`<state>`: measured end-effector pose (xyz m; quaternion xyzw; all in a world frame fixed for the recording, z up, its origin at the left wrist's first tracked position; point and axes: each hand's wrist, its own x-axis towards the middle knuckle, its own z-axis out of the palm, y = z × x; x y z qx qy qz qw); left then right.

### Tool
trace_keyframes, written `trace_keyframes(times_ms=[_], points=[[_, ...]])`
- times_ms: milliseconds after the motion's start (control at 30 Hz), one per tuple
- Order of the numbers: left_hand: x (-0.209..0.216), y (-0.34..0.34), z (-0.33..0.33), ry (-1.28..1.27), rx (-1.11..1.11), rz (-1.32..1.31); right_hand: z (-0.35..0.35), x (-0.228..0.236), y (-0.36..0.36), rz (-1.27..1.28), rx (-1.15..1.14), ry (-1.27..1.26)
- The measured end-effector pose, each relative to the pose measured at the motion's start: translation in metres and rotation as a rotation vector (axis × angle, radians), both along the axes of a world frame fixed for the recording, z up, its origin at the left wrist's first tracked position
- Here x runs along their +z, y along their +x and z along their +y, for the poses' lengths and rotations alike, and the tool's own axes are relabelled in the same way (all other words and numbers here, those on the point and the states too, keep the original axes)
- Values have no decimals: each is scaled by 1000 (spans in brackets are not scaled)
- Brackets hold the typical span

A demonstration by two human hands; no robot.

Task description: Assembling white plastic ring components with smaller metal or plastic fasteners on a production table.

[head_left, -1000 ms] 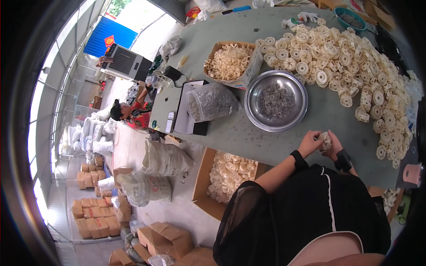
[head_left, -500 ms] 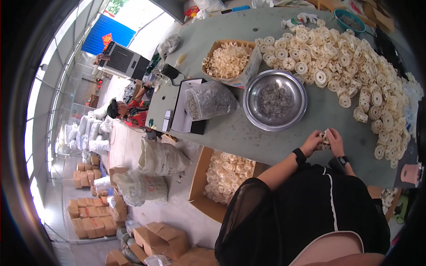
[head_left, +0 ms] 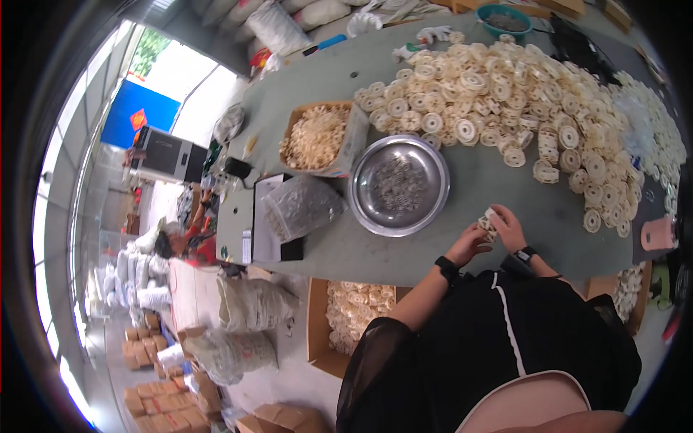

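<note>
Between my two hands, above the near edge of the grey-green table point(head_left: 325, 256), is a small cream plastic part point(head_left: 487, 225) with openings in its side. My right hand point(head_left: 509, 228) has its fingers closed on the part's upper end. My left hand point(head_left: 468, 245) grips it from the lower left, thumb and fingers bent around it. Ahead of the left hand stands a steel bowl point(head_left: 361, 209) with small metal springs point(head_left: 399, 185) in it. A large heap of cream round plastic parts point(head_left: 498, 90) spreads behind and to the right of both hands.
Left of the bowl are a carton of small cream pieces point(head_left: 317, 136), a clear plastic bag point(head_left: 303, 208) and a black-and-white box point(head_left: 267, 245). A teal bowl point(head_left: 503, 20) stands far back, a pink container point(head_left: 658, 234) at right. Below the table edge sits a carton of cream parts point(head_left: 317, 325).
The view has turned, so the table and its contents appear shifted left. Both hands still hold the cream part; the left hand's fingers look a little more spread than before.
</note>
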<state>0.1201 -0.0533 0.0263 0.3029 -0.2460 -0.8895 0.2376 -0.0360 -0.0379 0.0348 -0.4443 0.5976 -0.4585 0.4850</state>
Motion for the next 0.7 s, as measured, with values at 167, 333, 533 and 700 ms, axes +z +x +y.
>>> trace_keyframes(times_ms=[167,333,533,700], points=[[5,-2,0,-25,-143,88,-3,14,3,111,-24,-181],[10,-16,-6,-86,-247,-26,-15,11,0,-506,-138,109],[15,-10,-16,-278,100,-255,-29,-17,-8,-583,-229,225],[30,-11,-21,-952,-7,-937,-29,-56,-15,-974,-6,409]])
